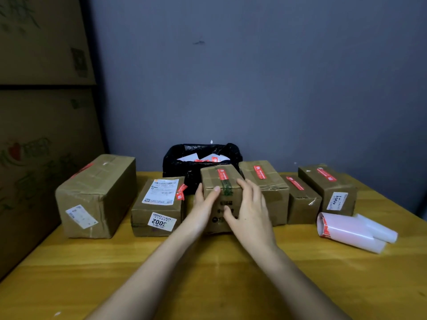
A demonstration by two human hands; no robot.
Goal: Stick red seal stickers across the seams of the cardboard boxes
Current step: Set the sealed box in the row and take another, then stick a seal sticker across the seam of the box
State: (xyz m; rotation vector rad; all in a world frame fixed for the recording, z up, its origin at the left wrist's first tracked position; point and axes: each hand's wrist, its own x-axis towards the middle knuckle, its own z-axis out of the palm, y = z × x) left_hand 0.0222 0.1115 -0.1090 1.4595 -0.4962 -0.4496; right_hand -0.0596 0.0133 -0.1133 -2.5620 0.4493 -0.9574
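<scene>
Black bin bag [175, 167] behind; wooden table [208, 262].

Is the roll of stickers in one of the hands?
No, the roll lies on the table at right, while both hands touch the middle box.

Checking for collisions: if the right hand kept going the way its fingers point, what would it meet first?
The right hand points forward-left at the middle cardboard box; its fingers already seem to touch it, though depth is unclear.

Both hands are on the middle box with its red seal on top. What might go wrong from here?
Two risks. The left hand and right hand flank the middle box, packed tight between neighbours; shifting it may nudge the 3002 box. Its red seal sticker meets green tape and may bond poorly there.
</scene>
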